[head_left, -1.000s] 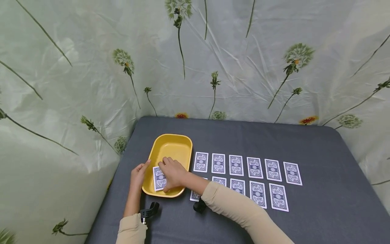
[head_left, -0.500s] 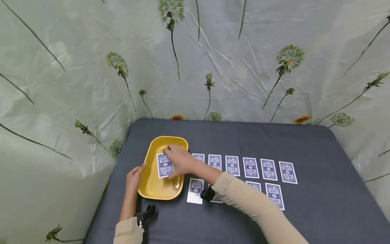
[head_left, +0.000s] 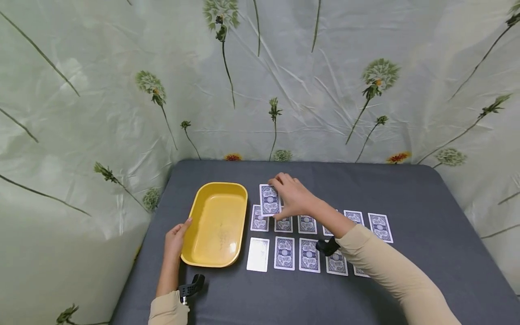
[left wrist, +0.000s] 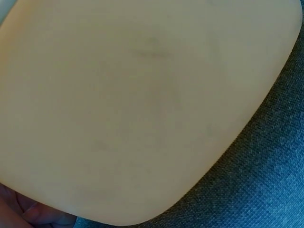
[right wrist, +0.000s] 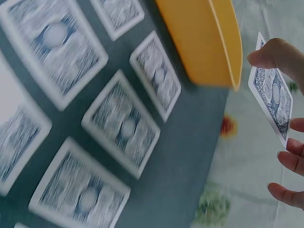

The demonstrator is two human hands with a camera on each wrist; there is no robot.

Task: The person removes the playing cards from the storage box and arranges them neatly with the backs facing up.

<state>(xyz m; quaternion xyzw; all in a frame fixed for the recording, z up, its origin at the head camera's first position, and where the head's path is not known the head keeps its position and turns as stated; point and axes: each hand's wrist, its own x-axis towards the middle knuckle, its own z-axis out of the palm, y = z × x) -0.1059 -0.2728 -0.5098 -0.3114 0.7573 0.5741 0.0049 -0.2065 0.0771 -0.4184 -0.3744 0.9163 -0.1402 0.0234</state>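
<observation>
My right hand [head_left: 295, 197] holds a playing card [head_left: 269, 201] by its edges, blue patterned back showing, over the left end of the back row of cards. In the right wrist view the thumb [right wrist: 273, 53] lies at one edge of the held card [right wrist: 271, 97], with the fingers at the opposite edge. My left hand [head_left: 175, 241] grips the left rim of a yellow tray [head_left: 244, 212], thumb at the rim. The left wrist view shows the tray's wall [left wrist: 142, 118] close up, with curled fingers [left wrist: 33, 213] under its lower edge.
Two rows of face-down cards lie right of the tray on a dark grey cloth [head_left: 284, 298]. The front row's leftmost card [head_left: 257, 255] shines with glare; my right forearm covers some cards. A flower-printed curtain [head_left: 325, 90] hangs behind the table.
My right hand has lifted the card from the tray and carried it right, over the back row. My left hand keeps its grip on the tray. The head view has shifted slightly.
</observation>
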